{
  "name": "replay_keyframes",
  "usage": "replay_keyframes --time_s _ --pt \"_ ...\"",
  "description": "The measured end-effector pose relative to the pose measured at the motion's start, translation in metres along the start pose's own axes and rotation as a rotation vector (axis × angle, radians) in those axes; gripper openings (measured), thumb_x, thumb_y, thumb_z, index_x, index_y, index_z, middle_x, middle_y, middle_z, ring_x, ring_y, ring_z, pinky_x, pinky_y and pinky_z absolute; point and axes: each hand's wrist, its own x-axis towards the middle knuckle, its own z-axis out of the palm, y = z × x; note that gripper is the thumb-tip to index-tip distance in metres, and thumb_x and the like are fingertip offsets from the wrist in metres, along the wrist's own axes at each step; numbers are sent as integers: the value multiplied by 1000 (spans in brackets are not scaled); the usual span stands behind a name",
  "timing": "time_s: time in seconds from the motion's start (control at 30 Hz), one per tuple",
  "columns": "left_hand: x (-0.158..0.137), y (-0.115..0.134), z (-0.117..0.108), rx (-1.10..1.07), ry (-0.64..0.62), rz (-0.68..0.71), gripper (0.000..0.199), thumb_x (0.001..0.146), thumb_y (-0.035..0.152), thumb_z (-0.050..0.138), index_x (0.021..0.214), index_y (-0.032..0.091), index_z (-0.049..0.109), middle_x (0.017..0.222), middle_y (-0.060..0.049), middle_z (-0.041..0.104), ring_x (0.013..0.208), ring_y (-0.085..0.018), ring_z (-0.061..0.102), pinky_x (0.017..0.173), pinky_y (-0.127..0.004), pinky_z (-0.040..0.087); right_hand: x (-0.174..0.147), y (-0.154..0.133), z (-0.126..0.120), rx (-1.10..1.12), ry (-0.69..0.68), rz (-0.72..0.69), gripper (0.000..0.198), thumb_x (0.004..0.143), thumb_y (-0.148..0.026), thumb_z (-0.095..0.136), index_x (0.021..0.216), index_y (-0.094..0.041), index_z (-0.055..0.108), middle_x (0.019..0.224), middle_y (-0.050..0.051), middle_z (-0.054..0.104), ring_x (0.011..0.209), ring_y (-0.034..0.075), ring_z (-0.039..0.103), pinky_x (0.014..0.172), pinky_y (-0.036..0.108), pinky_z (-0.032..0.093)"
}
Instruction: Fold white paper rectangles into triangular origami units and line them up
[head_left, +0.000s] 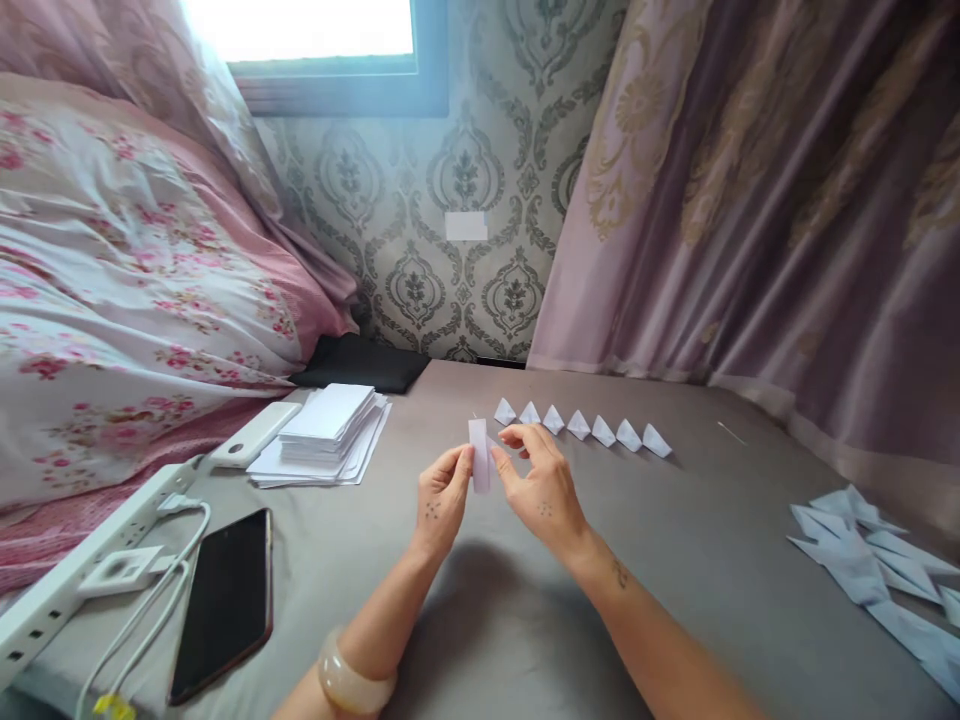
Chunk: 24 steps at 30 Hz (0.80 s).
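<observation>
Between my hands, above the grey surface, is a narrow folded strip of white paper (pixel 480 470), held upright. My left hand (pixel 442 500) pinches its left edge between thumb and fingers. At its right side, my right hand (pixel 541 485) has thumb and index finger on a thin flap of the same paper, the other fingers curled. Just beyond my right hand, several small folded paper pyramids (pixel 577 424) stand in a slanting row. To the left lies a stack of white paper sheets (pixel 322 425), the smaller ones on top.
Far right lies a pile of folded white paper pieces (pixel 855 550). On the left are a phone (pixel 225 600), a white power strip (pixel 97 560) with cables, a white power bank (pixel 255 436) and a black flat item (pixel 367 362). Floral bedding (pixel 150 260) and curtains (pixel 675 200) border the surface.
</observation>
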Motion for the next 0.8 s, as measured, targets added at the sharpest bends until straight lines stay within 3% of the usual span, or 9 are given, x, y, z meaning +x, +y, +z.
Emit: replay_keyframes --time_s 0.3,0.5,0.8 --pt "2 2 -4 -115 8 -4 33 86 40 55 101 15 70 89 -5 70 85 -18 62 80 -26 47 4 -17 30 -93 -3 -16 2 86 -22 54 88 -21 54 85 2 60 80 16 57 70 28 47" --pt "3 0 -3 -210 64 -44 28 81 37 63 99 16 69 95 -6 71 87 -17 63 81 -27 48 -2 -9 37 -50 19 -1 5 89 -23 52 89 -23 57 82 0 63 75 14 58 68 26 47" --pt "5 3 -4 -407 102 -199 26 75 35 70 90 14 72 87 -6 73 80 -16 64 78 -28 50 -8 0 33 -19 -42 -186 24 93 -19 45 107 -24 64 96 5 67 88 17 60 79 31 51"
